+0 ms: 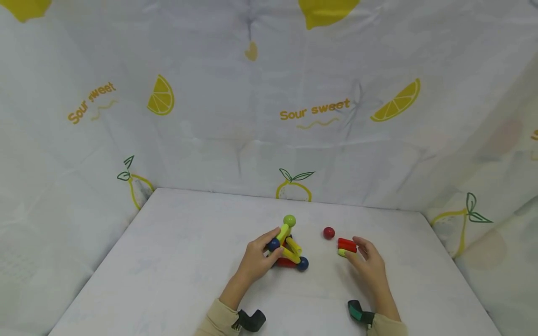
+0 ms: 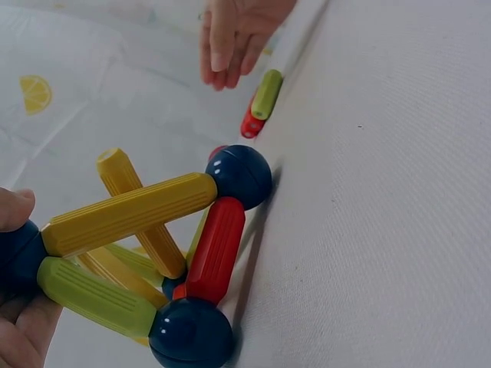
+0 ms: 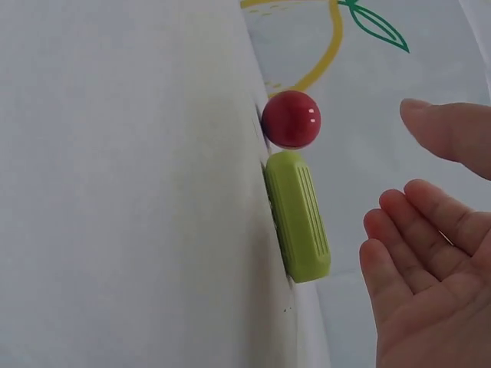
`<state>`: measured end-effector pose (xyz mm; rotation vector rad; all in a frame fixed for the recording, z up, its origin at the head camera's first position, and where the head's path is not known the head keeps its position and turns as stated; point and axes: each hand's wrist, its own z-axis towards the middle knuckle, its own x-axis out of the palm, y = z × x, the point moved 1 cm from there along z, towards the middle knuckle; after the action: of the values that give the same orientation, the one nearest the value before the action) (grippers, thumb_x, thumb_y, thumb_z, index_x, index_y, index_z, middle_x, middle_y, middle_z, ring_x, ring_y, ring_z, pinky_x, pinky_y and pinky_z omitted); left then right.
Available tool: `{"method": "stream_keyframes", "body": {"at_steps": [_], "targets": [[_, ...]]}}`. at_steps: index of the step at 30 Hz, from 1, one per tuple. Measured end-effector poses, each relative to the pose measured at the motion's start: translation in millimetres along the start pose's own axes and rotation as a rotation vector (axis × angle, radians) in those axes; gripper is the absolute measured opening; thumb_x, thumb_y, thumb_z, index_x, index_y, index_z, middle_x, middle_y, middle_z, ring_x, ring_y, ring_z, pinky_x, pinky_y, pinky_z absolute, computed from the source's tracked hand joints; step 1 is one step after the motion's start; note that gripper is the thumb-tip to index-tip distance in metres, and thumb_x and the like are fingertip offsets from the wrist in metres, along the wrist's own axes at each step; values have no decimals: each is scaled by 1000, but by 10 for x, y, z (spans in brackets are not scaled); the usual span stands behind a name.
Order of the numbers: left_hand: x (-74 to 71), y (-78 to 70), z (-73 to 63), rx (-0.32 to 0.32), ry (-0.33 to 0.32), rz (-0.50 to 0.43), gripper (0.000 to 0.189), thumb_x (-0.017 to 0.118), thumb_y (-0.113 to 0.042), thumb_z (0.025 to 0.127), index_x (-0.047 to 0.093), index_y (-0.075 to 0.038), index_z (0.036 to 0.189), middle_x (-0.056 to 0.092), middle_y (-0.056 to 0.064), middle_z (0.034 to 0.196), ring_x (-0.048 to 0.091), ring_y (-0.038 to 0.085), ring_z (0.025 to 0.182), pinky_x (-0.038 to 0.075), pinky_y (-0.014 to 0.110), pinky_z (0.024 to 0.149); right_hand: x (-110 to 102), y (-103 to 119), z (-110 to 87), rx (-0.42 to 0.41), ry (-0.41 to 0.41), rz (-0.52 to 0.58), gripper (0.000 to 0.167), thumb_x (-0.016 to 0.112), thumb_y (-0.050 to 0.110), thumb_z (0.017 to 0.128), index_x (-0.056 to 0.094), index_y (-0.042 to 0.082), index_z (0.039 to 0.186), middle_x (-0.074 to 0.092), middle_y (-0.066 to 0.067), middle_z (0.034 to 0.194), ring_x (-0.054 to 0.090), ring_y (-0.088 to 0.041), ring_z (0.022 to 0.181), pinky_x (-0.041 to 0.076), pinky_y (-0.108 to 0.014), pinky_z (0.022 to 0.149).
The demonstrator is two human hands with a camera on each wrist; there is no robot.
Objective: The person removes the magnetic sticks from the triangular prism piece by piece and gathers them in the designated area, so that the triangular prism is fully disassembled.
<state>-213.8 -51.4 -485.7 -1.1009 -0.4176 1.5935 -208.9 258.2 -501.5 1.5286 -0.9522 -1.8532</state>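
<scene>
Pinching a blue ball (image 1: 273, 244) at one corner of the rod-and-ball frame (image 1: 290, 255), the left hand (image 1: 256, 256) tends it mid-counter (image 1: 168, 261). From that ball a yellow-green rod (image 1: 283, 232) slants away to a green ball (image 1: 289, 220) at the frame's far tip — a yellow one slopes rightward and nearer to another blue ball (image 1: 302, 264). The right hand (image 1: 371, 268) is spread, thumb apart from fingers, just beside loose red (image 1: 347, 244) and light-green rods (image 3: 298, 218), their long axes running roughly left to right. Beyond them sits a red ball (image 1: 329, 233).
</scene>
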Motion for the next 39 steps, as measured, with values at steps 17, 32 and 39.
{"method": "stream_keyframes", "body": {"at_steps": [17, 32, 39], "targets": [[-12, 10, 4, 27, 7, -16, 49, 63, -20, 91, 50, 1, 133, 53, 18, 135, 55, 30, 122, 51, 28, 91, 222, 354, -79, -242, 132, 156, 53, 70, 17, 86, 49, 3, 133, 53, -17, 135, 48, -32, 127, 34, -2, 94], [10, 22, -4, 13, 2, -4, 48, 64, -20, 91, 52, 0, 132, 55, 17, 134, 55, 28, 121, 52, 30, 91, 491, 808, -150, -307, 331, 260, 49, 69, 11, 86, 53, 0, 130, 55, -20, 133, 51, -32, 125, 43, -41, 100], [7, 27, -3, 22, 10, -12, 49, 63, -21, 91, 50, 1, 133, 53, 18, 135, 55, 29, 122, 51, 29, 91, 687, 792, -51, -324, 371, 282, 52, 71, 20, 85, 53, 3, 130, 55, -16, 135, 50, -33, 126, 45, -40, 99]]}}
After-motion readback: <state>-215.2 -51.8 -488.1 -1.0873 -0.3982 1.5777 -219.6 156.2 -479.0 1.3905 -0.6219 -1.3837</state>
